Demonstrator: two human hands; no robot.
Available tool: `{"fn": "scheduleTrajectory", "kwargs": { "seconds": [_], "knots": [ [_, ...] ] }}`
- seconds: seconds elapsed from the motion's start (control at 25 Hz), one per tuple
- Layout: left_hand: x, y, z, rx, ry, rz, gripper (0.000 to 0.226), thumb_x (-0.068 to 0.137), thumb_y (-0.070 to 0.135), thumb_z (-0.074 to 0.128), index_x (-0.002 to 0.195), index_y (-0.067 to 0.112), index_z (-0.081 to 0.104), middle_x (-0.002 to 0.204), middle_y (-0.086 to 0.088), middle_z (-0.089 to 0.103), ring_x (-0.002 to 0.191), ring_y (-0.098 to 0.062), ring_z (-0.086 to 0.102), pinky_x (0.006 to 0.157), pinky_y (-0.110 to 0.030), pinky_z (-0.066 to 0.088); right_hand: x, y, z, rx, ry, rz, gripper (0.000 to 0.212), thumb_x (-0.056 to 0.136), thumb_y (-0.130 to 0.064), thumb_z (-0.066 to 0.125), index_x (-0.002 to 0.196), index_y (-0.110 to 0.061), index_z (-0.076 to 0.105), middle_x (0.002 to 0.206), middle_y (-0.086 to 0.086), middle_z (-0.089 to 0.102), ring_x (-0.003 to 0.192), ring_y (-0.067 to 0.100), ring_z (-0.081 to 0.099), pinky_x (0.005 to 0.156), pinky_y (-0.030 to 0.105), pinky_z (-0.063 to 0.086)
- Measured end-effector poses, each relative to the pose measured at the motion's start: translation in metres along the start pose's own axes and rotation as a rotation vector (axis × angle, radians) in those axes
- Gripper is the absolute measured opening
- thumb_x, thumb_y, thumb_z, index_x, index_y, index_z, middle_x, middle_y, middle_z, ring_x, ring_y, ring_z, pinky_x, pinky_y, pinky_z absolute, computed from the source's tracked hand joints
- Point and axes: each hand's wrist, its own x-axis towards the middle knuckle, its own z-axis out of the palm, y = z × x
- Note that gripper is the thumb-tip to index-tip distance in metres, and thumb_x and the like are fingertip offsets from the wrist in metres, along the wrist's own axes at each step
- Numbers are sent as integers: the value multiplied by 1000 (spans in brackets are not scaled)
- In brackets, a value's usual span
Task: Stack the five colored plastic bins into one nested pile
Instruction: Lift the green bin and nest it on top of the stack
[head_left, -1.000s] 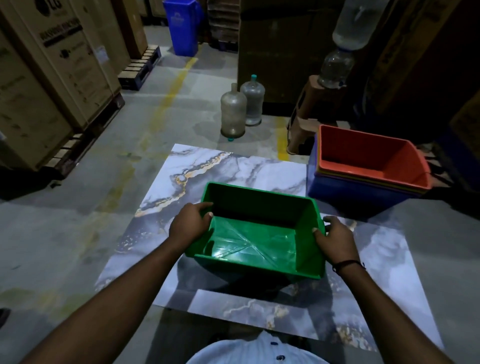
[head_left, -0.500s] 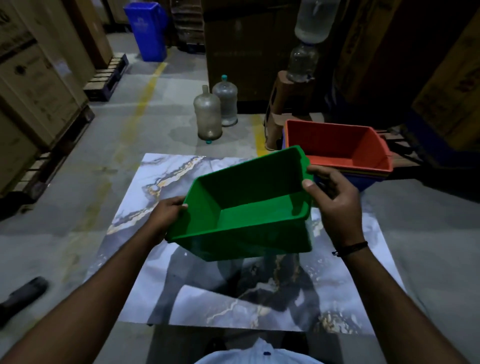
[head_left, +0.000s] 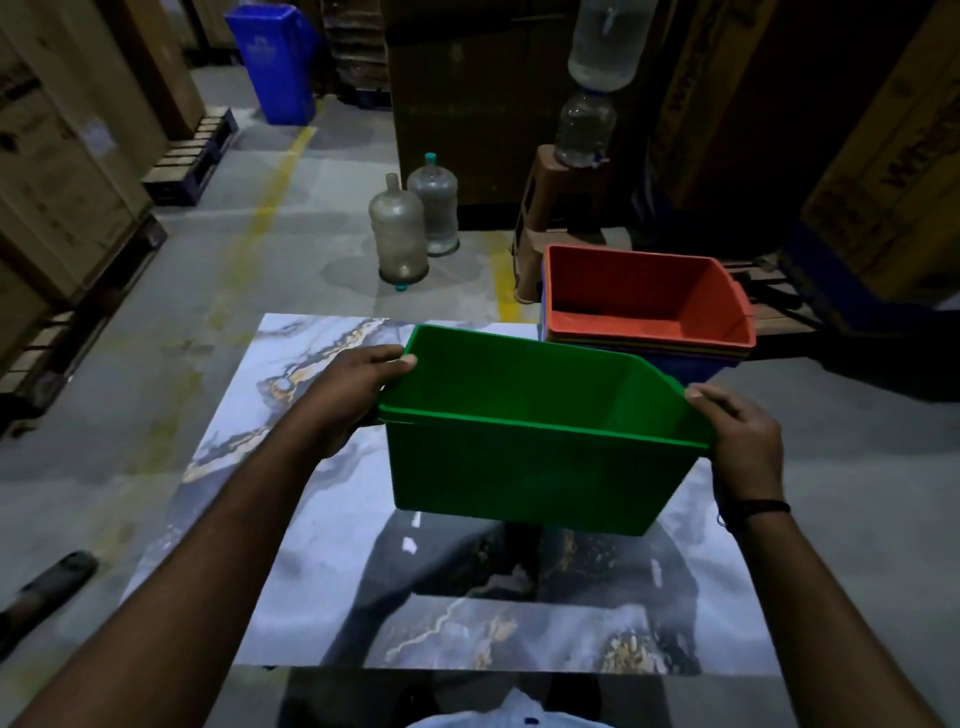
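Note:
A green plastic bin (head_left: 530, 467) hangs in the air over the marbled sheet (head_left: 322, 519), upright, its long side facing me. My left hand (head_left: 353, 395) grips its left rim and my right hand (head_left: 743, 447) grips its right rim. Behind it, at the sheet's far right corner, stands a nested pile of bins with an orange-red bin (head_left: 649, 301) on top and a blue bin (head_left: 691, 366) at the bottom; thin rims of other colours show between them. The green bin sits just in front of and left of the pile, apart from it.
Two big water jugs (head_left: 400, 234) stand on the concrete floor beyond the sheet. A brown stool (head_left: 561, 208) with a water dispenser is behind the pile. Cardboard boxes on pallets (head_left: 67, 156) line the left, and a blue waste bin (head_left: 275, 62) stands far back.
The green bin has been lifted off the sheet, turned level from a tilt, and carried right and forward toward the pile. Both hands have kept their grip.

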Motion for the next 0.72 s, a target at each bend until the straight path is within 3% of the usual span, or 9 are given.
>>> {"fn": "scheduleTrajectory", "kwargs": {
  "seconds": [0.08,0.2,0.36,0.44,0.56,0.64,0.72],
  "knots": [
    [-8,17,14,61,-35,48,20,99,22,63,118,22,68,104,-3,75,86,-16,71,82,-35,55,5,0,-11,-56,37,-7,11,86,-10,73,90,-20,76,68,-22,72,89,23,67,90,40,54],
    [-18,39,30,121,-97,159,14,100,21,61,109,22,72,98,0,78,76,-11,75,57,-25,57,11,-7,-24,-115,70,-69,2,83,-24,75,83,-25,75,75,-6,74,88,27,71,90,46,56],
    [-14,70,55,116,-147,357,23,102,15,57,120,15,70,96,2,77,74,-3,74,55,-16,52,27,-36,-37,-349,-6,-266,34,75,-52,69,89,-22,76,91,4,74,94,24,70,89,42,56],
    [-6,81,70,124,-180,449,26,98,16,62,123,13,69,103,-1,77,84,-8,75,65,-20,56,38,-47,-42,-463,-70,-345,44,76,-63,67,93,-23,76,104,7,70,102,23,66,93,43,54],
    [10,90,89,181,-198,562,52,88,27,69,137,12,58,125,-6,72,111,-21,71,94,-39,58,56,-62,-55,-605,-155,-384,64,69,-79,62,104,-26,72,127,10,54,119,22,55,103,35,47],
    [24,92,99,304,-194,609,66,88,35,75,146,18,48,136,-1,66,121,-17,66,103,-43,55,68,-69,-64,-669,-196,-400,70,66,-80,68,109,-25,70,138,10,44,129,24,48,109,31,40],
    [42,93,108,457,-204,609,96,79,55,79,156,23,32,149,2,55,132,-16,58,109,-42,51,84,-74,-71,-712,-217,-408,75,61,-75,71,112,-21,69,146,9,37,135,26,41,109,26,34]
  ]
}}
